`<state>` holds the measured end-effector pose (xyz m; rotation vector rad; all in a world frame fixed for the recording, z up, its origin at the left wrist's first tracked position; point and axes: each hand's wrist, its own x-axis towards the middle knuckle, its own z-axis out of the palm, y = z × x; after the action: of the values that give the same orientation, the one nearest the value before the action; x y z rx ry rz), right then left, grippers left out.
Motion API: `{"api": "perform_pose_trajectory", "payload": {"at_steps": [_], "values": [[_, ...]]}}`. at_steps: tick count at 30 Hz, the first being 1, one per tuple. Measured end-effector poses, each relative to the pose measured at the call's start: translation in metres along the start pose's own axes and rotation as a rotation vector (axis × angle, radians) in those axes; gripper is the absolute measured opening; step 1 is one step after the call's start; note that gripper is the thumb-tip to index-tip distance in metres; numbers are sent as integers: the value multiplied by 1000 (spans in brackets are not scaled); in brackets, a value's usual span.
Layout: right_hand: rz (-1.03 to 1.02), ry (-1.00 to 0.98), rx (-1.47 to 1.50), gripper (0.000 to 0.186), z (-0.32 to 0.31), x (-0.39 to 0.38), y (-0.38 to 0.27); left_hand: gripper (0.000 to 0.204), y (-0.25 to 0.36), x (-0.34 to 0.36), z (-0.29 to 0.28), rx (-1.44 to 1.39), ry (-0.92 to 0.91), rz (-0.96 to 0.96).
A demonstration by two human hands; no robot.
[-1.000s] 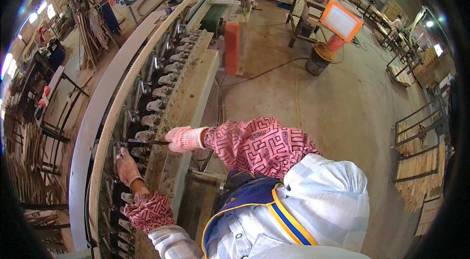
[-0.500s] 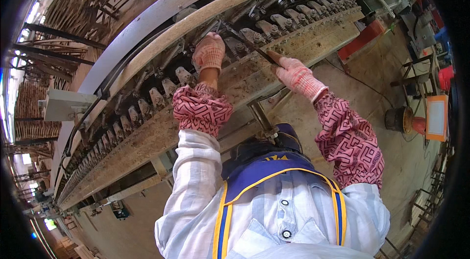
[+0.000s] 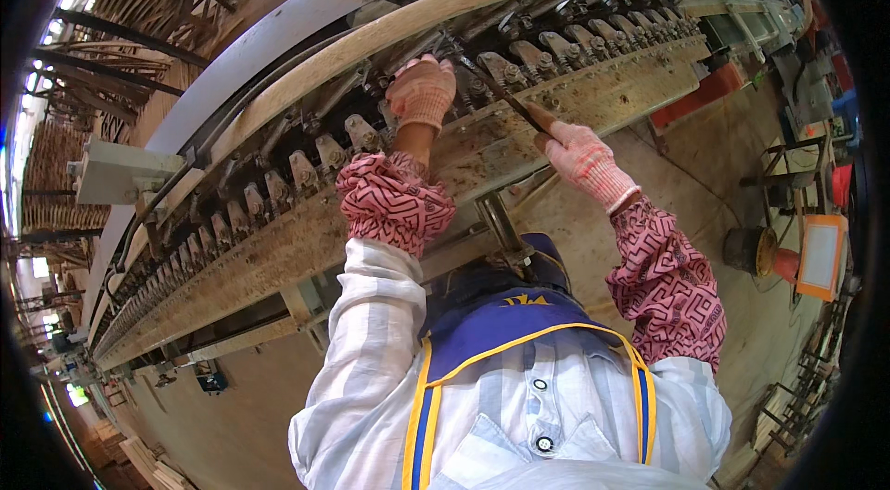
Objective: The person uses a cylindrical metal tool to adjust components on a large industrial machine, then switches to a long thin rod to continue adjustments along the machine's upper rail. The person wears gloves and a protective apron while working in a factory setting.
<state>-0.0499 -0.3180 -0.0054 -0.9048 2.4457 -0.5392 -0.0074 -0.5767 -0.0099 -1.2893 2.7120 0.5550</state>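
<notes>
My left hand (image 3: 423,93), in a pinkish knitted glove, reaches in among the metal clamps (image 3: 362,131) of a long machine. Its fingers are bent closed over the parts there, and what they hold, if anything, is hidden. My right hand (image 3: 586,162), gloved alike, is closed around the near end of a long dark bar-like tool (image 3: 499,91) with brownish wood at the grip. The tool slants up and left over the clamp row, its far end close to my left hand among the dark fittings.
A pale curved rail (image 3: 306,73) runs behind the clamps, and a dirty beam (image 3: 482,142) along their front. A grey box (image 3: 120,173) stands out at the left. To the right are a red bar (image 3: 697,98), a dark bucket (image 3: 749,251) and an orange-framed board (image 3: 820,256).
The whole view has shifted slightly, so the machine and both hands appear farther right. My left hand has turned a little, with its fingertips showing more. The right hand keeps hold of the tool.
</notes>
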Motion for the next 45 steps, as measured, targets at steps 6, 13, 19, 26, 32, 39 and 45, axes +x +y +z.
{"api": "perform_pose_trajectory", "payload": {"at_steps": [6,13,19,26,32,39,45], "values": [[11,-1,22,56,-2,-3,-7,55,-4,0,-4,12,-58,46],[-61,85,-37,53,1,-7,-8,54,-15,17,9,15,-47,90],[-51,119,-53,52,15,3,14,60,-2,7,0,81,-110,37],[-137,195,4,51,28,16,24,53,-1,2,0,-34,11,21],[-8,101,-112,52,6,-2,-17,52,-6,7,-3,-46,-68,-36],[11,107,-83,53,3,-5,-6,55,-3,14,2,19,-110,-45],[18,49,-103,53,1,0,-11,50,-1,6,-2,-46,-26,3]]}}
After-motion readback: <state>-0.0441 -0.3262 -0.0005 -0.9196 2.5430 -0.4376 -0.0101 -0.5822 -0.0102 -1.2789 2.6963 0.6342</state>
